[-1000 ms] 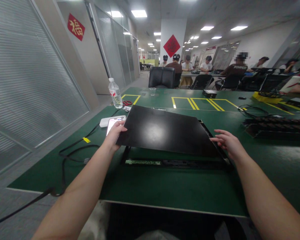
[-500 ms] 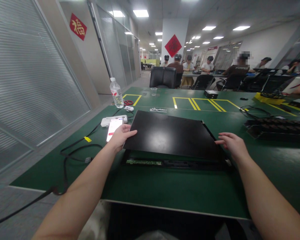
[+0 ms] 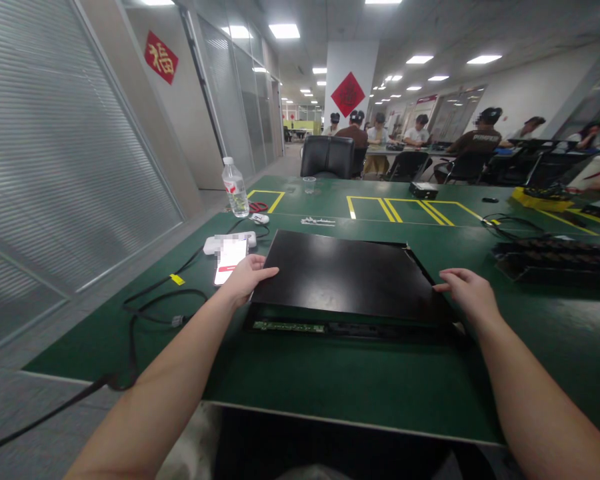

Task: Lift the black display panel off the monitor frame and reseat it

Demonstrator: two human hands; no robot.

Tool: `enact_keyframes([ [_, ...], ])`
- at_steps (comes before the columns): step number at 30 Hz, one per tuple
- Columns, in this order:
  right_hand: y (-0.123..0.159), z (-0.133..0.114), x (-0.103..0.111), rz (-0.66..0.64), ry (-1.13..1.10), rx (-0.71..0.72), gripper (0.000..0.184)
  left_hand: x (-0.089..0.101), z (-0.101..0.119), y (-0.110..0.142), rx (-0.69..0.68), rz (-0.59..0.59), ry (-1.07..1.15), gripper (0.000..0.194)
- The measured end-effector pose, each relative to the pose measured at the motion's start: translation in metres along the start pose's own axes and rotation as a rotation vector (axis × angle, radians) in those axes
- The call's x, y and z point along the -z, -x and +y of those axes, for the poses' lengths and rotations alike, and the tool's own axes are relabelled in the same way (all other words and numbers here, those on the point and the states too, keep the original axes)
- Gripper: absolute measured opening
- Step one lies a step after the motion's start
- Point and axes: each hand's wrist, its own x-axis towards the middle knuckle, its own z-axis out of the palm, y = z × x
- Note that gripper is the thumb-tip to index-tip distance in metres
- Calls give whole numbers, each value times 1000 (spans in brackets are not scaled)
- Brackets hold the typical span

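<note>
A glossy black screen panel [image 3: 350,275] lies slightly tilted over a dark rectangular frame [image 3: 425,267], its near edge short of the frame's near side. Along that near side a green circuit board strip [image 3: 289,327] shows. My left hand [image 3: 247,277] grips the panel's left edge, thumb on top and the other fingers partly hidden beyond the edge. At the right side, my right hand [image 3: 467,290] has its fingertips by the frame's edge, a small gap between them; whether they touch it I cannot tell. Beside my left hand lies a lit phone [image 3: 231,260].
Behind the phone is a white case [image 3: 230,242]; a water bottle [image 3: 235,189] and red-handled scissors [image 3: 258,207] stand or lie farther back. A black cable [image 3: 130,313] loops at left. Dark ribbed parts [image 3: 565,260] lie at right. People sit at a far table.
The panel has come down and a little nearer, lying flatter over the frame. My left hand moved with it. My right hand's fingers have drawn closer together beside the frame's right edge.
</note>
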Motion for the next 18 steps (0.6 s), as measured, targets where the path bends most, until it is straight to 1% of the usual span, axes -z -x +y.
enact_keyframes([
  [1, 2, -4, 2, -8, 3, -49, 40, 0, 0, 0, 0, 0, 0, 52],
  [3, 7, -12, 5, -20, 4, -92, 38, 0, 0, 0, -3, -2, -6, 54],
  [7, 11, -20, 8, -18, 51, -90, 34, -2, -1, 0, -16, 8, -22, 54],
  [12, 7, -15, 5, 3, 136, -29, 26, -3, -9, -4, -2, 20, -33, 51],
  [18, 2, -6, 0, 22, 184, 30, 21, -1, -17, -10, -5, 31, -125, 61],
])
